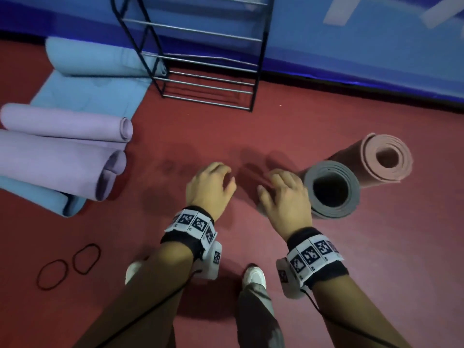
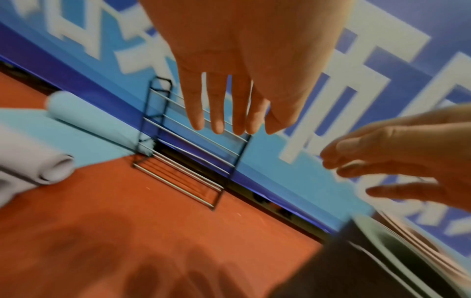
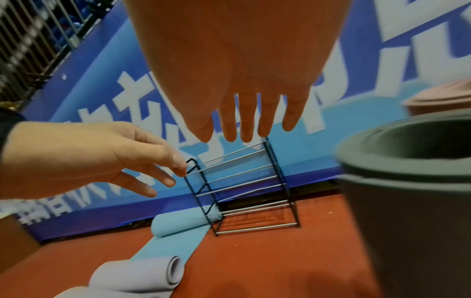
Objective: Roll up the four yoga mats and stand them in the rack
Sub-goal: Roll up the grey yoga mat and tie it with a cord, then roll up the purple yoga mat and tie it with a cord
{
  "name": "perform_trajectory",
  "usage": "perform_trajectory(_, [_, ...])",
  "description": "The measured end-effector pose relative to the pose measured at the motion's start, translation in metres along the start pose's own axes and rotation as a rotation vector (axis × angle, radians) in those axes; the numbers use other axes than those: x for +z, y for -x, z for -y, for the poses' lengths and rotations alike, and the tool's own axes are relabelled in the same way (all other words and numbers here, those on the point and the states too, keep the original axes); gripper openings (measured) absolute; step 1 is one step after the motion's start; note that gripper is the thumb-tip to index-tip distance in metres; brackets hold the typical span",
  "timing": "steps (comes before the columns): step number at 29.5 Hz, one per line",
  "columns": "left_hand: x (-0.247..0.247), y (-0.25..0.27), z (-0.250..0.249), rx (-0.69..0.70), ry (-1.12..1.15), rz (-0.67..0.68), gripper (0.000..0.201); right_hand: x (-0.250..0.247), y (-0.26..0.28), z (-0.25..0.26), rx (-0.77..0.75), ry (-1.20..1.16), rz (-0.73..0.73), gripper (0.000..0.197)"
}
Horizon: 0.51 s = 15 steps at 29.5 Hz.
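A grey mat (image 1: 331, 189) and a pink mat (image 1: 386, 159) stand rolled on end on the red floor at the right. A purple mat (image 1: 62, 146), rolled in from both ends, lies at the left on a partly rolled blue mat (image 1: 95, 76). The black wire rack (image 1: 200, 59) stands empty against the blue wall. My left hand (image 1: 213, 184) and right hand (image 1: 283, 194) hover over the floor with straight fingers, holding nothing. In the right wrist view the right hand (image 3: 244, 121) is just left of the grey mat (image 3: 407, 201), apart from it.
Two dark rubber bands (image 1: 67, 266) lie on the floor at the lower left. My white shoes (image 1: 254, 275) are below the hands. A blue banner wall (image 1: 351, 46) runs behind the rack. Bare red floor lies between the mats and in front of the rack.
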<state>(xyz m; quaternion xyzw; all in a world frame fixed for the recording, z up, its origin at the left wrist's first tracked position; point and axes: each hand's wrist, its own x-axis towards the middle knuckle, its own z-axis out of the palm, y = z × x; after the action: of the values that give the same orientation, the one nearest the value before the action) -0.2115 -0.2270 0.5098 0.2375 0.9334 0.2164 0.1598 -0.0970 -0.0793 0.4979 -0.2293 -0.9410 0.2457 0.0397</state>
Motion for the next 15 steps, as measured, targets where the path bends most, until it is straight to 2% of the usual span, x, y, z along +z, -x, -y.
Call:
perform_trajectory(3, [-0.056, 0.006, 0.075, -0.095, -0.043, -0.043, 0.029, 0.040, -0.018, 0.079, -0.022, 0.006, 0.108, 0.050])
perform_trajectory(6, [-0.114, 0.006, 0.182, -0.171, -0.044, -0.053, 0.029, 0.098, -0.039, 0.182, -0.073, -0.009, 0.181, 0.039])
perform_trajectory(9, [-0.151, -0.001, 0.282, -0.259, -0.073, 0.006, 0.030, 0.153, -0.061, 0.270, -0.096, -0.017, 0.270, 0.033])
perform_trajectory(11, [-0.160, -0.006, 0.332, -0.297, -0.072, 0.040, 0.033, 0.188, -0.074, 0.303, -0.095, -0.022, 0.324, 0.035])
perform_trajectory(15, [-0.142, -0.012, 0.442, -0.382, -0.023, -0.056, 0.027, 0.281, -0.099, 0.348, -0.128, -0.001, 0.422, 0.037])
